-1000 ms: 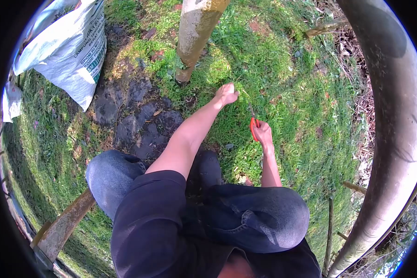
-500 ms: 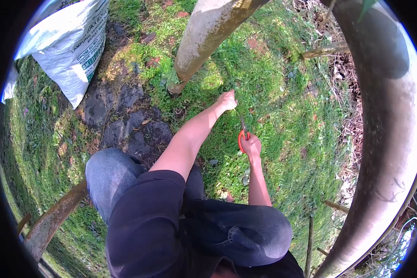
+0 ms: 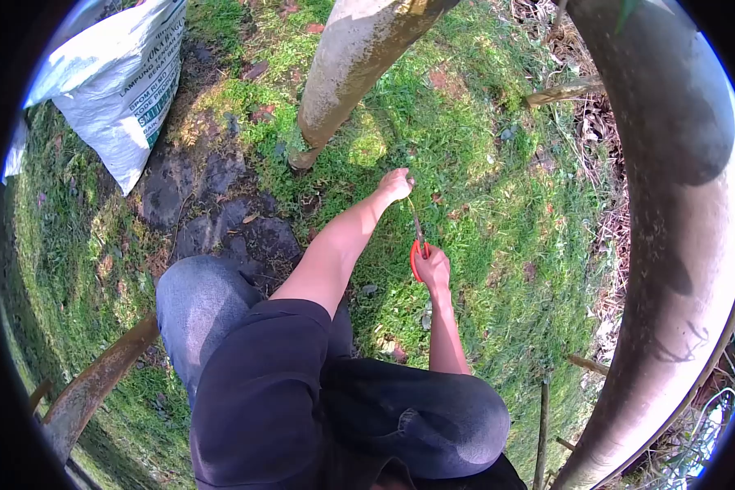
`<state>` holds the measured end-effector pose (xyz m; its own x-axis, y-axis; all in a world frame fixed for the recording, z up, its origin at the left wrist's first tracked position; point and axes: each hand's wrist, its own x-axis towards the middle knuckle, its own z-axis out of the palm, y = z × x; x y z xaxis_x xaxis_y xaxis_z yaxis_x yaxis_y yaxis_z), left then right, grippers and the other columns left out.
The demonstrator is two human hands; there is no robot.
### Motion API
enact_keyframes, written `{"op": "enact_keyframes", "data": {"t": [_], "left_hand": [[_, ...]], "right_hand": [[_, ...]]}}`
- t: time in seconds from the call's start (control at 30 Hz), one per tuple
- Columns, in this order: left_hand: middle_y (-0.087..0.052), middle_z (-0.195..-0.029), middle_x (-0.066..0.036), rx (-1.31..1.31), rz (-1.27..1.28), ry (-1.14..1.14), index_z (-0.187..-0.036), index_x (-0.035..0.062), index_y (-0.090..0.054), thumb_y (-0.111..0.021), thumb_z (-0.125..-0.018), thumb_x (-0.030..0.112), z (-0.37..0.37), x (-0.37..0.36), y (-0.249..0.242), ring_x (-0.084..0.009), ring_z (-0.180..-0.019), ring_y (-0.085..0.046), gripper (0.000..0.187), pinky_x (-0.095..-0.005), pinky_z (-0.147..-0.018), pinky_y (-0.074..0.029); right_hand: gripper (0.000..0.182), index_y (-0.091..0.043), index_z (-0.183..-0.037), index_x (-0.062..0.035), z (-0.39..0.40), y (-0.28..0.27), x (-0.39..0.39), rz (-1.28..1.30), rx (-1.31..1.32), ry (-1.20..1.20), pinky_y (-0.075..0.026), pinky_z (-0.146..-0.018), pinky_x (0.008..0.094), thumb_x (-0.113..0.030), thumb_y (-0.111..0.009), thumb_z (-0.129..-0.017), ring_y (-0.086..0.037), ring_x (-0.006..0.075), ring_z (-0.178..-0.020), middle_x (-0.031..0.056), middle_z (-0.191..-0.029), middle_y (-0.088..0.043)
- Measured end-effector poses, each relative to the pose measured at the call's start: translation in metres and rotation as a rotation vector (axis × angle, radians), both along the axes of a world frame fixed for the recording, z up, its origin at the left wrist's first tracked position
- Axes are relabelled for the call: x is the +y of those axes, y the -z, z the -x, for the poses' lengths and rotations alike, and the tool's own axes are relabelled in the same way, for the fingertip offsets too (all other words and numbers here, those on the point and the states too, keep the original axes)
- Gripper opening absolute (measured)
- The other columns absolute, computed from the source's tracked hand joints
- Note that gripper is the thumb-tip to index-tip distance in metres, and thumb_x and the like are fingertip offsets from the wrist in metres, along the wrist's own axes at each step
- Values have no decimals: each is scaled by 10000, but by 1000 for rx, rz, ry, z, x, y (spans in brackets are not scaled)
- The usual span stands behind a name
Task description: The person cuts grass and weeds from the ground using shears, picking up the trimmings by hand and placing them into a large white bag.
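Note:
My right hand [image 3: 434, 269] grips a pair of scissors [image 3: 417, 255] with red-orange handles. Its dark blades point up and away from me, toward my other hand. My left hand [image 3: 396, 184] reaches farther out, fingers closed in a pinch just above the grass. A thin yellowish stem [image 3: 412, 204] runs from those fingers down to the scissor tips. Whether the blades are apart is too small to tell. Low green grass and weeds [image 3: 465, 196] lie under both hands.
A mossy grey post [image 3: 335, 90] stands just beyond my left hand. A thick curved bamboo-like pole [image 3: 670, 245] arcs along the right. Upper left is a white printed sack [image 3: 114, 90], near dark flat stones [image 3: 212, 196]. A wooden stake [image 3: 98, 388] is at lower left.
The scissors and my right hand have shifted slightly left and toward me. My left hand has moved a little left and nearer. The stem between them shows more clearly.

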<state>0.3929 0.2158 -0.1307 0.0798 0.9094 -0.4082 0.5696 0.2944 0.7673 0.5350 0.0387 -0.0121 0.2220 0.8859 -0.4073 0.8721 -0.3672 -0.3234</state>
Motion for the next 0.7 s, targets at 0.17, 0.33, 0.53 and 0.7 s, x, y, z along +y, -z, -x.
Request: {"op": "enact_keyframes", "data": {"t": [0.17,0.33,0.53,0.7], "left_hand": [[-536,-1436,-190,-32,-141,-83,-1445,38,-472,-492,-976,298,3,-9,32,-322,-1332,-513,536,-399,-1134,-395],[-642,-1221,-260,-92,-43,-74,-1275,-22,-542,-497,-938,296,9,-17,32,-408,-1147,-614,466,-454,-974,-493],[-657,-1088,-266,-135,-86,-110,-1106,-20,-579,-499,-931,258,16,-37,22,-425,-1061,-628,338,-471,-900,-498],[-650,-991,-240,-187,-187,37,-960,-11,-597,-484,-917,226,30,-53,39,-421,-975,-619,266,-466,-873,-488]], "right_hand": [[376,-686,-879,-50,7,-6,1,21,11,15,-518,-814,466,-421,-650,-832,-688,396,-869,215,-882,-713],[381,-678,-870,-48,6,-2,-3,-33,16,4,-515,-818,461,-424,-645,-825,-688,395,-871,220,-876,-710],[369,-672,-848,-43,4,-4,-4,-65,50,6,-505,-797,460,-409,-632,-833,-676,400,-829,222,-851,-700],[338,-673,-843,-51,4,-6,-6,-47,106,38,-504,-802,454,-386,-631,-831,-676,371,-824,195,-841,-706]]}}
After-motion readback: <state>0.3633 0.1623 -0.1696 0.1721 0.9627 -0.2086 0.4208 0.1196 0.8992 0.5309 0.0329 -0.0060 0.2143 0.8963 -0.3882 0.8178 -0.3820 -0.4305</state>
